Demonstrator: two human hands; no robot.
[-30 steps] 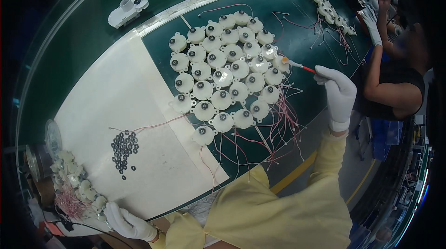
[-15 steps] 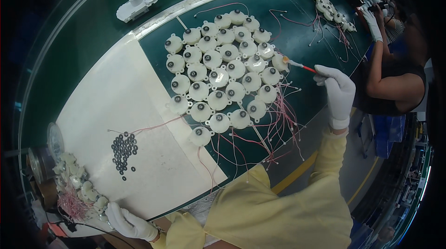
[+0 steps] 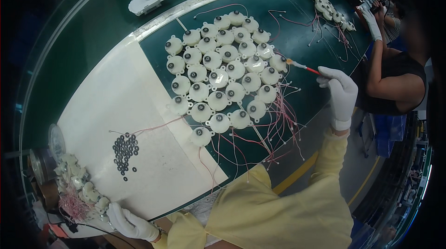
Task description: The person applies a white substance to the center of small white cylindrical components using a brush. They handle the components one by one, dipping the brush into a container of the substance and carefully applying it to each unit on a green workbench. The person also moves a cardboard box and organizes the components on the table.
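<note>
My right hand (image 3: pixel 340 92), in a white glove, is closed on a small brush (image 3: pixel 304 67) with a red handle. The pale bristle tip is beside a round cream-white motor (image 3: pixel 278 62) at the right side of a large cluster. Several similar round motors (image 3: pixel 213 59), with dark centres and side lugs, lie close together on the green mat. My left hand (image 3: pixel 131 223), also gloved, rests at the table's near left edge with fingers stretched out. It is next to a heap of white motors (image 3: pixel 90 192) with pink wires and appears to hold nothing.
Small black rings (image 3: pixel 124 150) lie on the white sheet (image 3: pixel 162 174). Pink and white wires (image 3: pixel 283 119) trail over the near edge. More motors (image 3: pixel 325 5) lie far right, near a co-worker's gloved hand (image 3: pixel 371 23). White housings (image 3: pixel 149 1) sit on the green belt beyond.
My right hand has drawn the brush slightly right, uncovering the dark centre of the motor beside it. The white housings on the belt have shifted right. My left hand has barely moved.
</note>
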